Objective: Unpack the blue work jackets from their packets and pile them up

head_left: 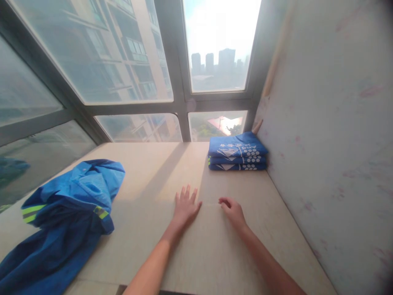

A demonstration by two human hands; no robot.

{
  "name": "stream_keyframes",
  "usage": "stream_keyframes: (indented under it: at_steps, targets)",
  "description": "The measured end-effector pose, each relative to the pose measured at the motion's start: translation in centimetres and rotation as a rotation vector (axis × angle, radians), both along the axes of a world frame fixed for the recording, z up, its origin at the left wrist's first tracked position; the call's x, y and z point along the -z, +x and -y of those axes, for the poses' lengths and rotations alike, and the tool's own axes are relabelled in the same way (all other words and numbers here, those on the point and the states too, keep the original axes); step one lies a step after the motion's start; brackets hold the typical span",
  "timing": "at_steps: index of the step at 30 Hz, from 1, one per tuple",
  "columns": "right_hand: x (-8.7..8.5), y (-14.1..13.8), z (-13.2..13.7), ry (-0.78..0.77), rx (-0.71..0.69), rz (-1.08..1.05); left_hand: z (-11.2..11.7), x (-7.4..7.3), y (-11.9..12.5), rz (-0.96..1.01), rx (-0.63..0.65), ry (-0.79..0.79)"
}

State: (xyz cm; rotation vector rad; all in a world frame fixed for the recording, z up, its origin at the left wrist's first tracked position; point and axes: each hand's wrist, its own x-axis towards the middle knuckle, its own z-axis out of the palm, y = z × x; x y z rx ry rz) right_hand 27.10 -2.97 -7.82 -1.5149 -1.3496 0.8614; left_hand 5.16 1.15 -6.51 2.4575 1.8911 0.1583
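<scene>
My left hand (185, 207) lies palm down on the pale tabletop (196, 250), its fingers spread apart and nothing in it. A short way to its right, my right hand (233, 212) rests with its fingers loosely curled in; I see nothing held in it. Beyond the right hand, against the wall, sits a neat stack of folded blue garments (238, 152) with white print and a yellow-green edge. On the far left lies a crumpled blue jacket (82, 196) with reflective yellow-green stripes, apart from both hands.
Large windows with grey frames (132, 108) close off the back and left sides. A pale wall (331, 135) with faint reddish marks bounds the right side. A dark edge (175, 292) shows at the bottom, near my left forearm.
</scene>
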Motion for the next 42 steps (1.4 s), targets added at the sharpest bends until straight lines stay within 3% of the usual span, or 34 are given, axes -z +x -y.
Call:
stream_keyframes:
  at_steps: [3, 7, 9, 11, 13, 17, 21, 25, 28, 30, 33, 37, 42]
  targets:
    - [-2.1, 2.2, -4.7, 0.000, 0.046, 0.157, -0.2, 0.2, -0.2, 0.010, 0.001, -0.001]
    - [-7.2, 6.9, -14.1, 0.118, 0.153, 0.326, -0.3, -0.3, -0.3, 0.027, -0.012, -0.012]
    - [-9.5, 9.3, -18.7, 0.194, 0.172, 0.603, -0.3, -0.4, -0.3, 0.040, -0.011, -0.002]
    - [-10.9, 11.2, -22.3, 0.172, 0.174, 0.832, -0.2, -0.3, -0.4, 0.057, -0.007, 0.009]
    - [-10.8, 12.4, -24.6, 0.034, 0.177, 0.947, -0.2, -0.2, -0.6, 0.072, -0.007, 0.015]
    - [-7.9, 12.9, -25.7, -0.173, 0.125, 1.035, -0.1, 0.0, -0.7, 0.086, -0.004, 0.018]
    - [-5.5, 12.6, -25.0, -0.044, 0.158, 1.049, 0.0, 0.1, -0.8, 0.099, 0.007, 0.015]
    - [-4.9, 12.3, -24.1, 0.110, 0.212, 1.031, 0.0, 0.6, -0.9, 0.108, 0.006, 0.021]
    - [-5.9, 12.1, -23.7, 0.120, 0.199, 1.051, 0.1, 0.9, -1.0, 0.116, 0.002, 0.024]
    - [-7.7, 12.1, -23.8, 0.105, 0.199, 1.059, 0.1, 0.9, -0.9, 0.123, 0.002, 0.027]
    - [-12.0, 11.9, -23.8, 0.178, 0.211, 1.081, 0.3, 0.5, -0.8, 0.130, 0.000, 0.050]
    - [-19.8, 10.8, -22.1, 0.462, 0.195, 1.111, 0.6, 0.2, -0.6, 0.147, 0.000, 0.080]
    - [-30.4, 8.4, -17.3, 0.821, 0.230, 1.100, 0.4, 0.1, -0.4, 0.196, -0.007, 0.094]
